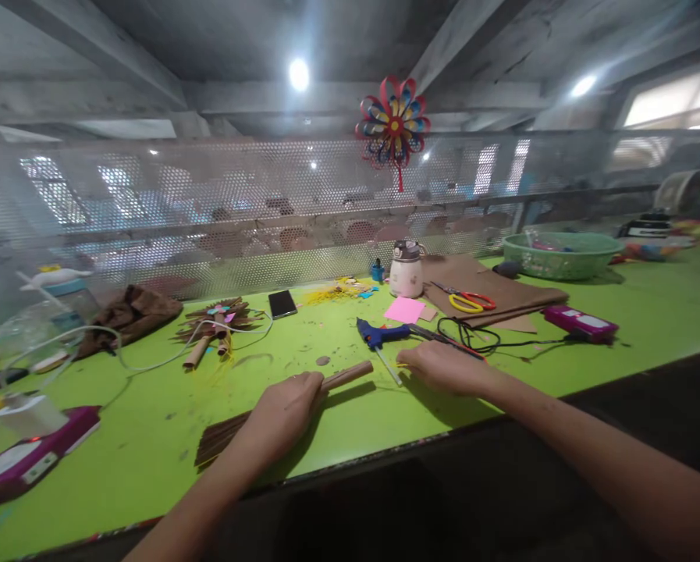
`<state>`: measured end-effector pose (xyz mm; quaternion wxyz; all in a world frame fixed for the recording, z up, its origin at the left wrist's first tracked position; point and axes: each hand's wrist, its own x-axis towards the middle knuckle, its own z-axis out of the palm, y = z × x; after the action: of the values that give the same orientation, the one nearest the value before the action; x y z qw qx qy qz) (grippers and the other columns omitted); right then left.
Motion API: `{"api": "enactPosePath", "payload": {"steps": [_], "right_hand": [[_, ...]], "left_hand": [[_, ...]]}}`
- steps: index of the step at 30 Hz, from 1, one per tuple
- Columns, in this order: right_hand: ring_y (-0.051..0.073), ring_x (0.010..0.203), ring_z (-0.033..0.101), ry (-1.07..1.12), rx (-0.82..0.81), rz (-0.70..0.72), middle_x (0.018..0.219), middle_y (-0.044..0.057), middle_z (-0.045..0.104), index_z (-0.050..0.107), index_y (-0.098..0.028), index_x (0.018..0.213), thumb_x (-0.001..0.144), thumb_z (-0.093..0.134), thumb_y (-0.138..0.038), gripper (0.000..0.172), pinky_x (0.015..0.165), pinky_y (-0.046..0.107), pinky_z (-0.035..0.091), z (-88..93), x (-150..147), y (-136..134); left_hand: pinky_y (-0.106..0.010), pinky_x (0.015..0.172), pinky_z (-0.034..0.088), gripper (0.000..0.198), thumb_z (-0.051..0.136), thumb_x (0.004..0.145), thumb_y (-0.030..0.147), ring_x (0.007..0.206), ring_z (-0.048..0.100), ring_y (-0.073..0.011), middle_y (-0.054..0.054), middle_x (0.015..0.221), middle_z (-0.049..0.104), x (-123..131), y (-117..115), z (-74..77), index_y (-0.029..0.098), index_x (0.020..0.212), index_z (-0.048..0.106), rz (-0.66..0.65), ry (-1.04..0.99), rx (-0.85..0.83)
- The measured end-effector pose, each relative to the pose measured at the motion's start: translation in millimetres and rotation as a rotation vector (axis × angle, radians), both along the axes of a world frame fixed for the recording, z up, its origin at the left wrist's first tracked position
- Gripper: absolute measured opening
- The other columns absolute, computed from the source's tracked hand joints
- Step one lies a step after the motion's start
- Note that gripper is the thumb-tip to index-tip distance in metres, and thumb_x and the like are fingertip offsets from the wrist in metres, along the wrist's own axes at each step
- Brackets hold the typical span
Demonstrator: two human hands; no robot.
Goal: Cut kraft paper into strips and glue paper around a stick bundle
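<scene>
**Roll in L hand, R hand down by the glue gun**

From my remote seat, biggest first. The green table (pixel 151 468) runs under both hands and well beyond them on either side. The mesh screen (pixel 209 211) stands behind it, far past the grip, w/ a paper pinwheel (pixel 393 121) hung up high. The brown paper sheet (pixel 502 289) lies beyond and to the right of the R hand. The green basket (pixel 560 254) sits further back on that side.

The left hand (pixel 285 410) is closed over the brown paper roll (pixel 350 375), knuckles up, gripping it mid-length. The rolled tube end pokes out past the fingers towards the R hand. The fringed end (pixel 221 441) fans out behind the wrist, flat on the table.

The right hand (pixel 446 367) lies palm down, apart from the roll. I can't tell if it pinches anything; the fingertips are hidden.

As I judge it, the rolling is approx. done at the tube end. I see no glue on it, so fixing looks left. The fringed brown pieces (pixel 214 320), up and left of the L grip, look finished.

The blue glue gun (pixel 378 334) lies just beyond the gap between the hands, w/ its nozzle pointing away from the roll. Its black cable (pixel 502 341) runs off beyond the R hand. The scissors (pixel 470 300) rest on the sheet behind that hand. A pink note (pixel 404 310) sits just behind the gun.
</scene>
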<state>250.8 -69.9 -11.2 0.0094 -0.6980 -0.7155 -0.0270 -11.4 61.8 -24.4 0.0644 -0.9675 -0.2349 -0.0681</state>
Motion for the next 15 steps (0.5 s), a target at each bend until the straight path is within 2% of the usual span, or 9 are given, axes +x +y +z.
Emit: {"api": "enactPosePath", "payload": {"steps": [4, 10, 15], "right_hand": [[0.022, 0.077, 0.063, 0.045, 0.026, -0.051, 0.086, 0.011, 0.070, 0.064, -0.017, 0.091, 0.091, 0.042, -0.021, 0.023, 0.062, 0.026, 0.032, -3.8, 8.7, -10.7], [0.024, 0.091, 0.062, 0.116, 0.155, -0.155, 0.102, 0.013, 0.068, 0.062, -0.015, 0.114, 0.090, 0.047, -0.031, 0.033, 0.076, 0.030, 0.041, -8.4, 43.6, -38.9], [0.023, 0.084, 0.062, 0.216, 0.254, -0.214, 0.094, 0.011, 0.069, 0.068, -0.015, 0.103, 0.088, 0.046, -0.033, 0.031, 0.074, 0.032, 0.045, -13.9, 78.8, -77.0]], "left_hand": [[-0.029, 0.060, 0.035, 0.028, 0.027, 0.097, 0.030, 0.066, 0.054, -0.0190, -0.006, 0.080, 0.060, -0.7, -3.7, 4.1, 0.018, 0.088, 0.051, 0.007, 0.051, 0.006], [-0.030, 0.062, 0.037, 0.025, 0.032, 0.094, 0.026, 0.071, 0.055, -0.0209, -0.008, 0.084, 0.060, -0.9, -4.1, 6.5, 0.018, 0.093, 0.056, -0.003, 0.091, 0.010], [-0.033, 0.067, 0.040, 0.031, 0.032, 0.094, 0.032, 0.076, 0.056, -0.0233, -0.010, 0.088, 0.060, -1.3, 0.4, 6.6, 0.017, 0.096, 0.059, 0.024, 0.056, -0.067]]}}
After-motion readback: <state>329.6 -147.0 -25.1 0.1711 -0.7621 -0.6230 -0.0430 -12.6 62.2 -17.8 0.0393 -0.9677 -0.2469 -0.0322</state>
